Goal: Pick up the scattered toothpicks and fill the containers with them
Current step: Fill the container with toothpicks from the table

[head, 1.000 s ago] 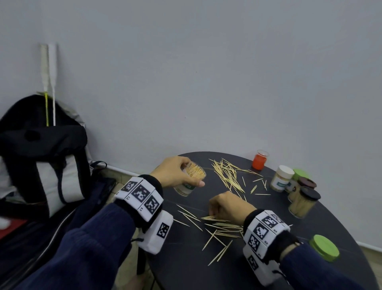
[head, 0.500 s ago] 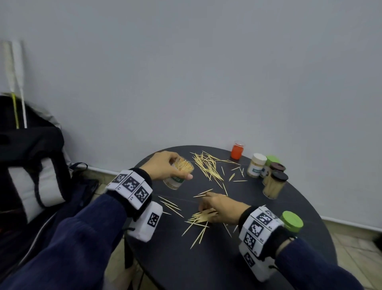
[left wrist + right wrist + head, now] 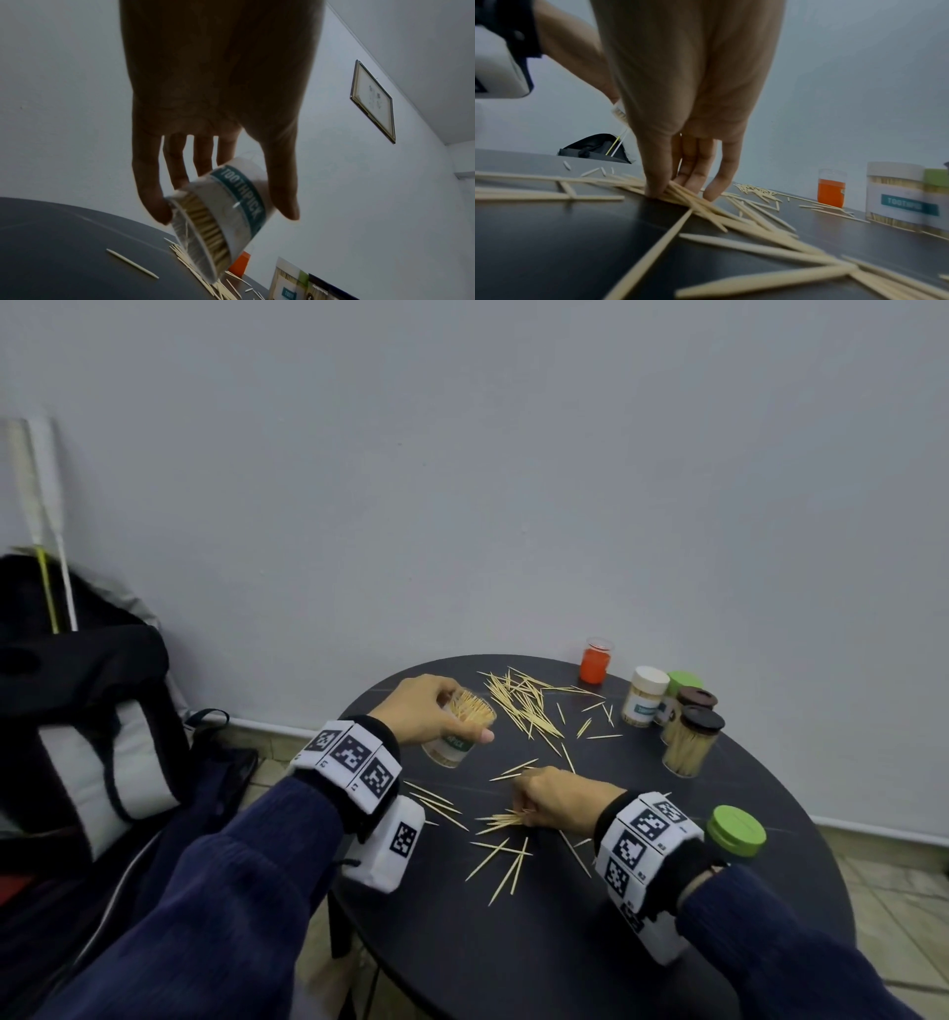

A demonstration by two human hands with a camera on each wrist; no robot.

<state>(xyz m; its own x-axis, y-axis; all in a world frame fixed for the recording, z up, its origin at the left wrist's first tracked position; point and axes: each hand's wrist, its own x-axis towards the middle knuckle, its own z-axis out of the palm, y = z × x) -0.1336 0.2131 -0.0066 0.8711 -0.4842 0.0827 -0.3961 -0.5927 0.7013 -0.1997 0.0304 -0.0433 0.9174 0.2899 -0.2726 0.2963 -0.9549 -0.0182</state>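
- The left hand (image 3: 426,713) has its fingers and thumb curled around one open toothpick container (image 3: 458,729), tilted above the round black table (image 3: 539,942), its mouth packed with toothpicks; its teal label reads "TOOTHPICK" in the left wrist view.
- The right hand (image 3: 557,801) rests on the table with fingertips (image 3: 654,192) drawn together, pinching a small bundle of toothpicks (image 3: 506,819) flat on the surface.
- Loose toothpicks lie in two groups: a dense pile (image 3: 524,706) at the far side and a thinner scatter (image 3: 506,857) around the right hand.
- At the table's far right stand five more containers: one orange (image 3: 594,662), one white-lidded (image 3: 644,695), one green-lidded (image 3: 683,683) behind it, and two dark-lidded jars (image 3: 693,737) filled with toothpicks.
- One green lid (image 3: 735,829) sits beside the right wrist.
- One black backpack (image 3: 77,706) stands left of the table.
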